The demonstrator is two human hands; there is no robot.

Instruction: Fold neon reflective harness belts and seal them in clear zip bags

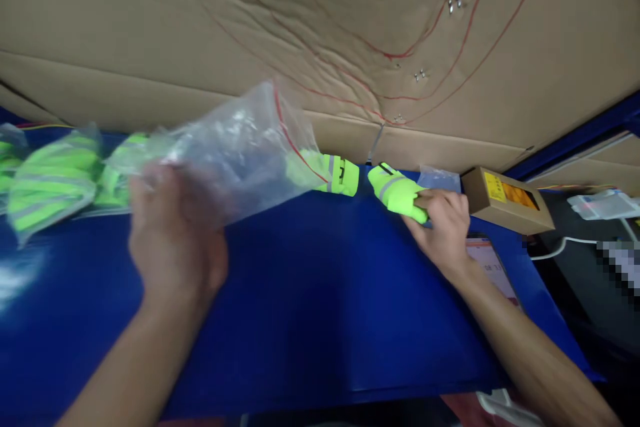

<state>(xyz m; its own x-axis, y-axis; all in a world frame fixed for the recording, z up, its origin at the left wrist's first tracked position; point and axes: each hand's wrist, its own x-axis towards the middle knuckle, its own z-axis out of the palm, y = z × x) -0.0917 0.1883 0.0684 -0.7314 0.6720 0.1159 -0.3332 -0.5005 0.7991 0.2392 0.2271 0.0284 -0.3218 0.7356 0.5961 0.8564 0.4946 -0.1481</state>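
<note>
While the left hand [175,237], slightly blurred, clasps a clear bag [245,147] with a red line near its right end, the right hand [443,227] has its fingers closed on a striped neon roll [395,190] at the back of the blue table [280,307]; a second roll [343,175] lies just left of that one, partly behind the bag; bagged neon bundles [55,180] sit at far left; a phone [493,267] lies by the right wrist, near a cardboard box [515,203]
</note>
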